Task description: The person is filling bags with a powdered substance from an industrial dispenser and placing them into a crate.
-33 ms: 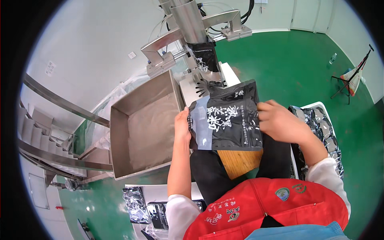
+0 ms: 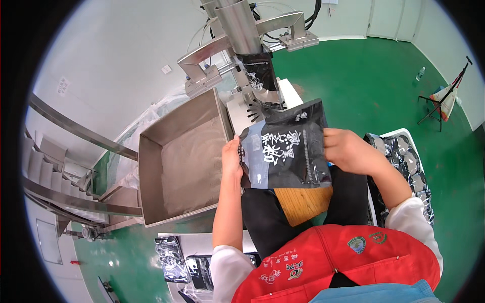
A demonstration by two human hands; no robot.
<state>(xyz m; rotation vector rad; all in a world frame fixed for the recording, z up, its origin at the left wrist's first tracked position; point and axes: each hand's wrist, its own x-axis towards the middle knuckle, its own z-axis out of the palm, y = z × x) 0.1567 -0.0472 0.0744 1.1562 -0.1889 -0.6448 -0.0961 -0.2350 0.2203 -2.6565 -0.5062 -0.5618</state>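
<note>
Left hand point(image 2: 232, 156) and right hand point(image 2: 348, 151) grip opposite edges of this glossy black-and-grey rectangular plastic pouch point(image 2: 290, 169), which could slip if either hold slackens.

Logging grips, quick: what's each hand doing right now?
Left hand: holding the black pouch by its left edge.
Right hand: closed on that black pouch's right edge.

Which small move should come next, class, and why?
Probably ease the right hand along the edge of the black pouch while the left hand steadies it: the hands are at its opposite sides, and another pouch hangs below the steel tube.
</note>
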